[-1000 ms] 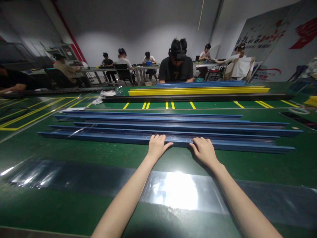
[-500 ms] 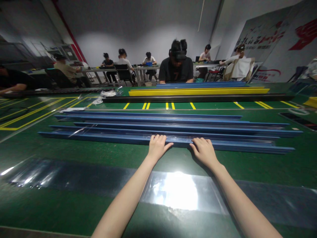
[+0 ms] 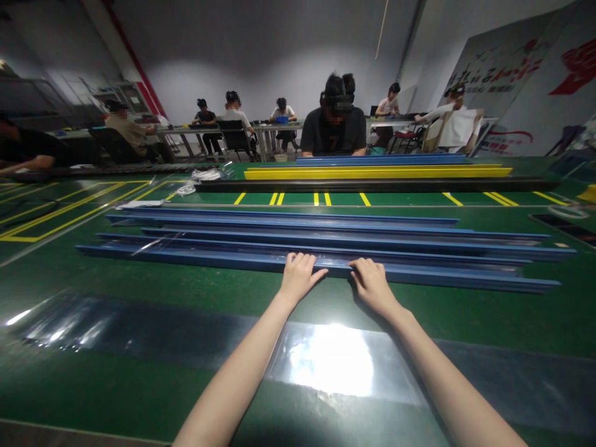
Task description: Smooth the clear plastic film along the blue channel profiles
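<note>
A long blue U-shaped channel (image 3: 195, 261) lies across the green table, closest to me of several blue channels. My left hand (image 3: 299, 274) is closed over its near wall, fingers bent inside and thumb along the outer face. A short way to the right, my right hand (image 3: 371, 282) grips the same wall, its fingertips hidden behind the edge. Shiny clear plastic film (image 3: 331, 262) shows in the channel between my hands. Nearer to me, a wide strip of clear film (image 3: 186, 332) lies flat under my forearms, glaring brightly in the middle.
Behind the blue channels lie a black strip (image 3: 372, 185) and a yellow strip (image 3: 377, 173). Bunched clear plastic (image 3: 205, 176) lies at the back left. A dark flat object (image 3: 565, 230) is at the right. A person (image 3: 333, 127) sits across the table; others work farther back.
My right hand has slid left along the channel wall, closer to my left hand. The left hand stays at the same place on the channel. The whole view has shifted slightly.
</note>
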Demonstrator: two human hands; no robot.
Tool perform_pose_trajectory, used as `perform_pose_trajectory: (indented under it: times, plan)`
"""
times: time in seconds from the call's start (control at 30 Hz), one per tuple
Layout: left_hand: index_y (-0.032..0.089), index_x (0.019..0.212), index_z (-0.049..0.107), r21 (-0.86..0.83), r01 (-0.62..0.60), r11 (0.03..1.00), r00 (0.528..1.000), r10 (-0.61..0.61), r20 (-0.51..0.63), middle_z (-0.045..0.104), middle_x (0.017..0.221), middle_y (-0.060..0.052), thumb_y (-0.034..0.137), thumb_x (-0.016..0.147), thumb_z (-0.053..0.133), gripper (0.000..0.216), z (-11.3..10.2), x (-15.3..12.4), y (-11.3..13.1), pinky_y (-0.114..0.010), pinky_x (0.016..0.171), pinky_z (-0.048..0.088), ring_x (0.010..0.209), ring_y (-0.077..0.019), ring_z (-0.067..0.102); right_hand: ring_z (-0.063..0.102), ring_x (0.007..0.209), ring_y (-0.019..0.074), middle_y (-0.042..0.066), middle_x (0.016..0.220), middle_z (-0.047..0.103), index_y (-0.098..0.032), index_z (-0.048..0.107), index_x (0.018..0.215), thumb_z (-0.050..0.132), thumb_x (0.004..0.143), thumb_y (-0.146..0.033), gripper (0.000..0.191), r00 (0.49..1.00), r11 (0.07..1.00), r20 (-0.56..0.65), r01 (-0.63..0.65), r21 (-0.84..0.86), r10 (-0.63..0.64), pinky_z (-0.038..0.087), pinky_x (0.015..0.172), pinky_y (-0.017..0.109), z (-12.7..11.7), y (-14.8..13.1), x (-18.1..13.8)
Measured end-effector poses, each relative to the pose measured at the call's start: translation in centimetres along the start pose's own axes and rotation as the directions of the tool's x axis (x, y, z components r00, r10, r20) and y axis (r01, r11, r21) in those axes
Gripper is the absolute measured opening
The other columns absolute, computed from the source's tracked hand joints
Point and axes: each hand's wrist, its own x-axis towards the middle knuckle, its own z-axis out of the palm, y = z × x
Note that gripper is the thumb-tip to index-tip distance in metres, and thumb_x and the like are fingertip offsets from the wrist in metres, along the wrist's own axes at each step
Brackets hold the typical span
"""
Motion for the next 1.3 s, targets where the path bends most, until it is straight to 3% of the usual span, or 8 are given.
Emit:
perform_pose_trajectory:
  times: [0.6, 0.73, 0.97, 1.3]
  plan:
    - [0.018, 0.083, 0.055, -0.125, 0.018, 0.992, 1.000, -0.017, 0.015, 0.062, 0.081, -0.003, 0.039, 0.084, 0.047, 0.022, -0.3, -0.2, 0.0, -0.037, 0.082, 0.029, 0.082, -0.0174, 0.053, 0.049, 0.086, 0.0191, 0.005, 0.086, 0.059, -0.020, 0.050, 0.085, 0.035, 0.087, -0.032, 0.018, 0.999, 0.994, 0.020, -0.050, 0.102, 0.048, 0.025, 0.078, 0.035, -0.1, 0.1, 0.6]
    - [0.018, 0.088, 0.055, -0.156, -0.040, 0.987, 0.998, 0.047, 0.042, 0.063, 0.084, -0.003, 0.035, 0.084, 0.046, 0.020, -0.4, -0.1, 0.2, -0.036, 0.082, 0.030, 0.084, -0.0168, 0.053, 0.049, 0.085, 0.0188, 0.004, 0.085, 0.059, -0.020, 0.050, 0.083, 0.038, 0.086, -0.036, 0.020, 0.997, 0.993, 0.016, -0.081, 0.089, 0.080, 0.023, 0.079, 0.037, -0.3, 0.5, 0.5]
    - [0.016, 0.102, 0.053, -0.116, -0.174, 0.978, 0.980, 0.183, 0.075, 0.061, 0.093, -0.006, 0.032, 0.086, 0.044, 0.025, -0.3, 0.0, 0.4, -0.033, 0.083, 0.032, 0.088, -0.0180, 0.052, 0.051, 0.082, 0.0181, 0.002, 0.079, 0.061, -0.020, 0.052, 0.077, 0.038, 0.085, -0.034, 0.021, 0.989, 0.989, -0.045, -0.141, 0.040, 0.143, 0.021, 0.078, 0.036, -0.8, 2.0, -0.1]
    - [0.018, 0.104, 0.053, -0.047, -0.103, 0.994, 0.994, 0.104, 0.018, 0.061, 0.096, -0.007, 0.038, 0.084, 0.047, 0.029, -0.4, 0.0, 0.1, -0.035, 0.082, 0.033, 0.091, -0.0200, 0.053, 0.054, 0.071, 0.0177, 0.003, 0.072, 0.062, -0.020, 0.056, 0.072, 0.039, 0.083, -0.033, 0.025, 0.997, 0.986, -0.042, -0.077, -0.146, 0.072, 0.028, 0.072, 0.032, -2.9, 3.2, -0.4]
